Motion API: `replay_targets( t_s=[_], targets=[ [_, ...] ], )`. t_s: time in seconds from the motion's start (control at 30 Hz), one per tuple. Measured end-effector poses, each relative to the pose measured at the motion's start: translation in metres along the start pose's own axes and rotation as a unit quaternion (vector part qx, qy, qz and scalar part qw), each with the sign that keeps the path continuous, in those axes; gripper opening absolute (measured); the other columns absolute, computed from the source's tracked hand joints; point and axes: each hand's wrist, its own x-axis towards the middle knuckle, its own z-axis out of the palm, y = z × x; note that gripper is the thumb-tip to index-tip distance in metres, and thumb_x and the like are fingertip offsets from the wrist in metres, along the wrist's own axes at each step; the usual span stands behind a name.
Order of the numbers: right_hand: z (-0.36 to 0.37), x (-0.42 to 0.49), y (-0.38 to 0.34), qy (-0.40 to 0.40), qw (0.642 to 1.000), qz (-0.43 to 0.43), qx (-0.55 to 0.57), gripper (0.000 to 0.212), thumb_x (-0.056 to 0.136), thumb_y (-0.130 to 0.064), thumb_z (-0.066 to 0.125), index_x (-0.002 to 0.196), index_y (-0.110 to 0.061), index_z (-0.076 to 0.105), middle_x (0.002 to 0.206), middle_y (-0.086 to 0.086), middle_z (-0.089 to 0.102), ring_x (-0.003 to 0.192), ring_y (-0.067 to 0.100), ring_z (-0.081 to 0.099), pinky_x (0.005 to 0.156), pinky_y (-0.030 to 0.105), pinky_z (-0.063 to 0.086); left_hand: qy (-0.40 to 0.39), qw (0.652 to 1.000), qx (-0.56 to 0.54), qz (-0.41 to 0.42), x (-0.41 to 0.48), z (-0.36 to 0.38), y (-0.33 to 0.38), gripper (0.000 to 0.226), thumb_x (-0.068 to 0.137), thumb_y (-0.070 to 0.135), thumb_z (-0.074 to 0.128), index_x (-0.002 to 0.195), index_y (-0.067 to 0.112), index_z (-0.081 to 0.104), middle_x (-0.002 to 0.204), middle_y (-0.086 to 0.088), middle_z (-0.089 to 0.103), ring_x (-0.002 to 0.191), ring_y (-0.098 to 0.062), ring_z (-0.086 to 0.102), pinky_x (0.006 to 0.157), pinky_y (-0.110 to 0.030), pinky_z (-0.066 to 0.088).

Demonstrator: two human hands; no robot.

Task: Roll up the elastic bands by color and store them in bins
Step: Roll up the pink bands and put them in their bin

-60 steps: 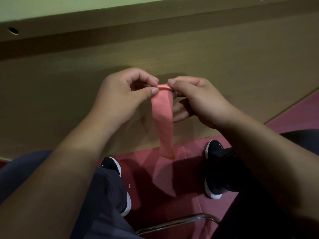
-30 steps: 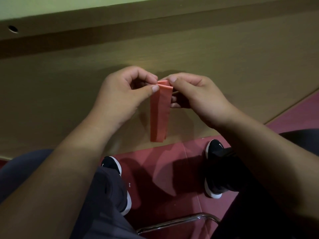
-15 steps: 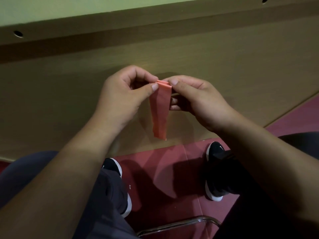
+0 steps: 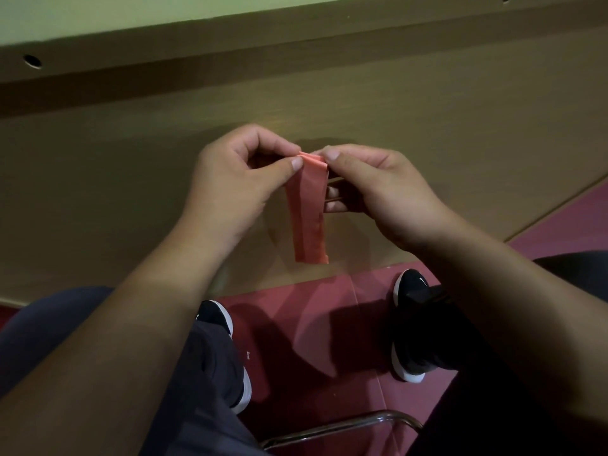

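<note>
A pink elastic band (image 4: pixel 309 212) hangs flat and doubled in the air in front of a brown wooden panel. Its top end is folded over into a small flat roll. My left hand (image 4: pixel 233 189) pinches that top end between thumb and forefinger from the left. My right hand (image 4: pixel 375 189) pinches the same end from the right, with its lower fingers curled behind the band. The loose tail reaches down to just above the floor line. No bins are in view.
A brown wooden panel (image 4: pixel 427 126) with a dark ledge fills the background. Below are a dark red floor (image 4: pixel 312 340), my two black shoes (image 4: pixel 411 324) and grey trousers (image 4: pixel 204 390). A chrome chair tube (image 4: pixel 345 426) curves across the bottom.
The hanging tail has become shorter than two seconds ago as the top end was folded over between my fingers. Both hands stay at the same spot.
</note>
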Motion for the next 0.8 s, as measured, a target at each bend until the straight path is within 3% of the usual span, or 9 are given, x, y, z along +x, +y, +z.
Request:
replay_targets(
  t_s=[0.5, 0.67, 0.8],
  targets=[
    [-0.0022, 0.0011, 0.0004, -0.014, 1.0, 0.014, 0.005, 0.031, 0.112, -0.028, 0.053, 0.123, -0.014, 0.078, 0.106, 0.007, 0.078, 0.085, 0.013, 0.069, 0.098, 0.048, 0.055, -0.012, 1.0, -0.023, -0.012, 0.0028, -0.001, -0.0038, 0.011, 0.086, 0.014, 0.085, 0.095, 0.017, 0.079, 0.102, -0.002, 0.08, 0.102, -0.024, 0.076, 0.096, -0.054, 0.06],
    [-0.0024, 0.0012, 0.0008, -0.014, 1.0, 0.019, 0.01, 0.033, 0.112, -0.029, 0.052, 0.128, -0.012, 0.076, 0.117, 0.014, 0.078, 0.099, 0.026, 0.073, 0.11, 0.061, 0.05, -0.013, 0.999, -0.034, -0.024, 0.0021, 0.0002, -0.0016, 0.011, 0.088, 0.01, 0.084, 0.097, 0.011, 0.078, 0.103, -0.005, 0.08, 0.101, -0.025, 0.076, 0.091, -0.046, 0.064],
    [-0.0042, 0.0011, 0.0008, -0.012, 1.0, 0.021, 0.008, 0.032, 0.112, -0.029, 0.053, 0.127, -0.013, 0.076, 0.114, 0.011, 0.079, 0.096, 0.021, 0.073, 0.11, 0.062, 0.049, -0.01, 0.999, -0.046, -0.023, 0.0023, 0.0002, -0.0013, 0.012, 0.087, 0.008, 0.084, 0.097, 0.01, 0.077, 0.103, -0.005, 0.08, 0.101, -0.026, 0.076, 0.09, -0.044, 0.064]
  ],
)
